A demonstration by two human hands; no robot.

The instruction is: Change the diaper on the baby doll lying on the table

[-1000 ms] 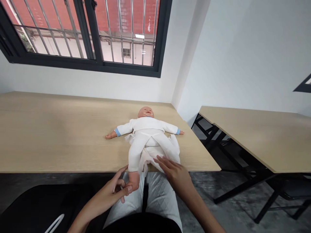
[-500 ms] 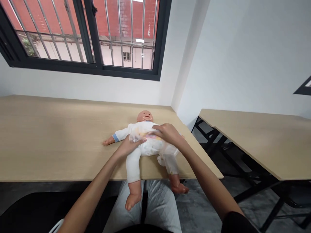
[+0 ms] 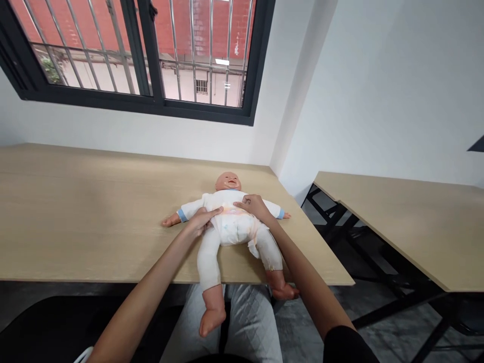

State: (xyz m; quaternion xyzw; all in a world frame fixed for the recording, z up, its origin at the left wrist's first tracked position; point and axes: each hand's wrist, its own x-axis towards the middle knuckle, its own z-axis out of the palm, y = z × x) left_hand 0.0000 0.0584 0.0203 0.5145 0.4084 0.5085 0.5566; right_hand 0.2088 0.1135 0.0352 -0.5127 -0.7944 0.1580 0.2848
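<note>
A baby doll (image 3: pixel 228 182) in white clothes lies on its back on the wooden table (image 3: pixel 75 212), arms spread, legs hanging over the near edge. A white diaper (image 3: pixel 236 229) with a faint coloured band is wrapped round its waist. My left hand (image 3: pixel 202 220) rests on the doll's left side at the diaper's edge, fingers lying flat. My right hand (image 3: pixel 254 206) presses on the diaper's upper right edge, fingers bent together on the fabric.
A second wooden table (image 3: pixel 397 217) on black legs stands to the right, across a gap. A barred window (image 3: pixel 151 55) fills the wall behind. My lap in light trousers (image 3: pixel 245 322) is below the table edge.
Both hands left the doll's foot and the loose diaper near the table edge and moved up to its waist. The diaper front is now folded up over the belly, and both legs hang free.
</note>
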